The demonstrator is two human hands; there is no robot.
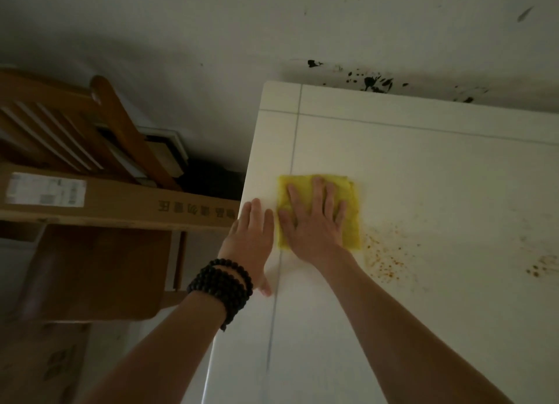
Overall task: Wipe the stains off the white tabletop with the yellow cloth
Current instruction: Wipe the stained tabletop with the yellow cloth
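**Stains lie just right of the cloth**

The right hand (pixel 314 222) presses the yellow cloth (pixel 320 210) flat on the white bench (pixel 423 173), fingers spread, gripping nothing. The orange stains (pixel 384 255) sit just right. The left hand (pixel 251 234) rests open at the bench's edge.

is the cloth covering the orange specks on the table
No, the cloth lies flat under the right hand, and the orange specks sit bare beside it.

Yellow cloth (pixel 320 210), white tabletop (pixel 423 176), orange-brown stains (pixel 384 258)
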